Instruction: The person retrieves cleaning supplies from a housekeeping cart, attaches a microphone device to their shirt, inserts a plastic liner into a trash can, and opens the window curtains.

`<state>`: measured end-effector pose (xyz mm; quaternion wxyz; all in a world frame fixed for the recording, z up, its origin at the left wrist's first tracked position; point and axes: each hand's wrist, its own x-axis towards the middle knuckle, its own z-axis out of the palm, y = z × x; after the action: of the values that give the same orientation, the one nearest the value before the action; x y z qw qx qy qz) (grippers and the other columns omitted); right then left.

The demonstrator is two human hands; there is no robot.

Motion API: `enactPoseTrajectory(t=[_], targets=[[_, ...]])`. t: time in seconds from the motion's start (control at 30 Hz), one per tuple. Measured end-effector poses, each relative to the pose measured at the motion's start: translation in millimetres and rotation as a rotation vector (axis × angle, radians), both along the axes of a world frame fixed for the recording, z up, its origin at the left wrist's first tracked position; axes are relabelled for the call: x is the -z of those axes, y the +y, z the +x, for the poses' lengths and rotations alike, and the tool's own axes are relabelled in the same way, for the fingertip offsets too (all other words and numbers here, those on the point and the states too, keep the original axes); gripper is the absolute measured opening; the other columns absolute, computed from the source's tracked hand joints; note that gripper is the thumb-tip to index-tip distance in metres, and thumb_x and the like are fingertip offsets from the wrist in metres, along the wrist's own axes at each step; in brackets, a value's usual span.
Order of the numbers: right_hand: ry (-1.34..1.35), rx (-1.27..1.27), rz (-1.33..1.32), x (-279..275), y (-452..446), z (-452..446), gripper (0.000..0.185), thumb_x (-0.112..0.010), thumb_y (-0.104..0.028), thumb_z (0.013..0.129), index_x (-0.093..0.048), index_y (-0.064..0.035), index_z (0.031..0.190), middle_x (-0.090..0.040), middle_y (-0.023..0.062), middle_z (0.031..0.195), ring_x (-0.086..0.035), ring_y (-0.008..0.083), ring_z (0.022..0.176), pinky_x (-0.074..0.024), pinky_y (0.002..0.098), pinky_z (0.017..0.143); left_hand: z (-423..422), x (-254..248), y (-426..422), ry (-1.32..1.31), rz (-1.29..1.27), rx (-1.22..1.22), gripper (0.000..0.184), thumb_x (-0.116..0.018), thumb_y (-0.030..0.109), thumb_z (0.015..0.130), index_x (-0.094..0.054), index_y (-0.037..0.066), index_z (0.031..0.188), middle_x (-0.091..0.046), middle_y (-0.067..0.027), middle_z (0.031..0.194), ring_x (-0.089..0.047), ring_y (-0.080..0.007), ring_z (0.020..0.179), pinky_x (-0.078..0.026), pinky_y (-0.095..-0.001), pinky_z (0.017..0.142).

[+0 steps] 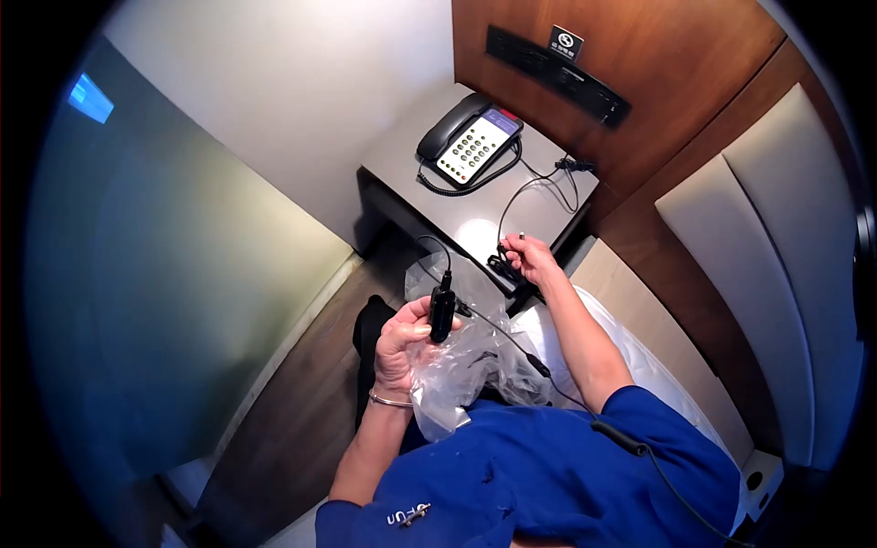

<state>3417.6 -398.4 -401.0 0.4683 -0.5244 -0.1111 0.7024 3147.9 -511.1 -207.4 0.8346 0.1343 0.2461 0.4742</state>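
Note:
My left hand (402, 342) is closed around a small black device (442, 312) with a cable coming out of its top. Against the same hand hangs a crumpled clear plastic bag (470, 356), which spreads over my lap. My right hand (527, 258) is at the front edge of the grey nightstand (438, 215), its fingers closed on a thin black cable (501, 239). Just beside those fingers is a bundled part of black cable (504, 268). One cable runs from the bag area down past my right arm.
A black desk telephone (470, 146) with a coiled cord stands on the nightstand. Behind it, a black socket panel (557, 75) is on the wooden wall. To the right are a padded headboard (731, 228) and a white mattress edge (607, 320). Frosted glass (164, 274) is at the left.

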Motion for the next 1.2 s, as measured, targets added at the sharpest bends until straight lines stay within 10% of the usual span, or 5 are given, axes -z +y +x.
enactPoseTrajectory(t=[0.93,1.2], targets=[[0.023,0.017,0.010,1,0,1,0.015,-0.057,-0.011,0.090,-0.058,0.0009,0.097,-0.066,0.0110,0.087,-0.057,0.0089,0.056,-0.0419,0.0195,0.040,-10,18,-4,-0.077,0.028,-0.009,0.041,-0.053,0.002,0.072,-0.051,-0.009,0.112,-0.064,-0.0214,0.098,-0.065,-0.0267,0.087,-0.052,-0.0337,0.083],[-0.083,-0.038,0.078,-11,-5,-5,0.015,-0.057,-0.014,0.089,-0.058,-0.0008,0.095,-0.064,0.0070,0.082,-0.049,0.0063,0.051,-0.0359,0.0185,0.038,-8,6,-6,-0.090,0.054,0.101,0.057,-0.052,0.002,0.080,-0.037,0.006,0.135,-0.060,-0.0205,0.100,-0.060,-0.0146,0.064,-0.047,-0.0192,0.051]])
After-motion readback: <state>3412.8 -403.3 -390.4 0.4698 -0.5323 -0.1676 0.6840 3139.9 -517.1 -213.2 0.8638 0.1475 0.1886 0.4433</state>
